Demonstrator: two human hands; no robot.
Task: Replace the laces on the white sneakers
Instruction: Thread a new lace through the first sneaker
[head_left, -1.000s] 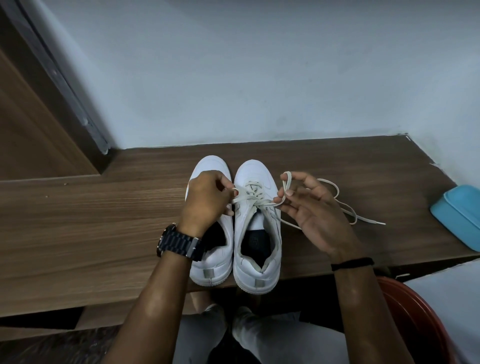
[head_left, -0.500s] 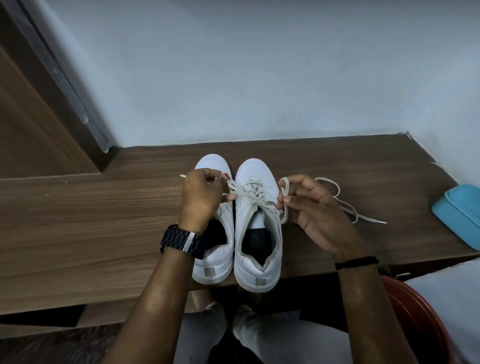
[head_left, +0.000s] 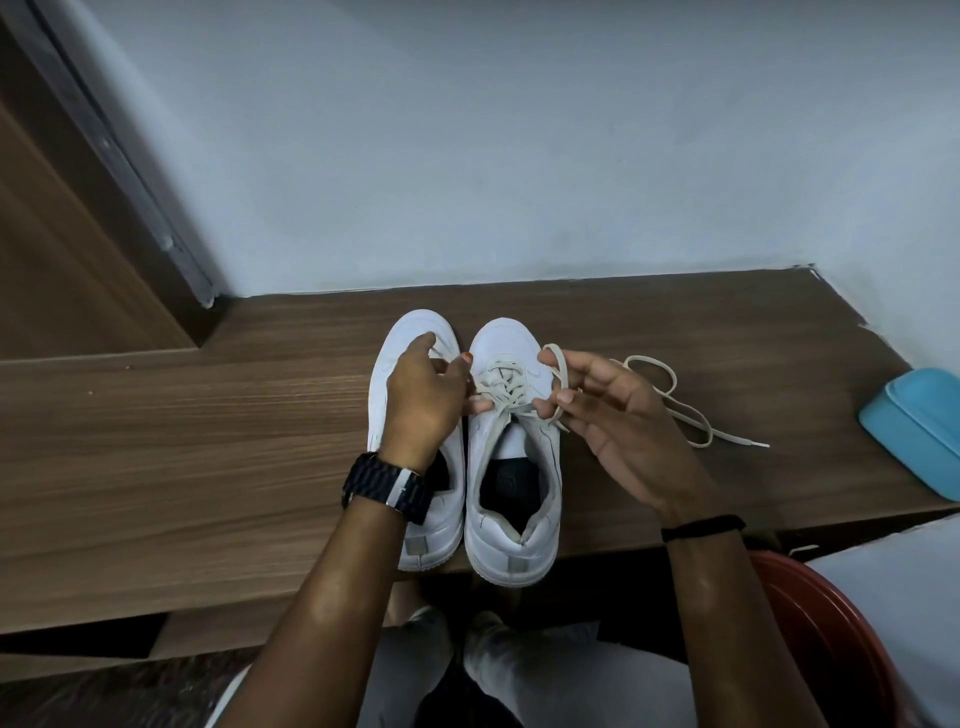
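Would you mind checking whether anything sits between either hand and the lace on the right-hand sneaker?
Nothing visible does. The left hand pinches one end of the lace beside the sneaker, and the right hand holds a loop of the same lace. Its free tail trails on the wooden table.

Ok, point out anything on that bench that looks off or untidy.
Only small things: the right sneaker has its lace trailing loose across the bench past the right hand, and both sneakers' heels overhang the front edge. Nothing looks spilled or damaged.
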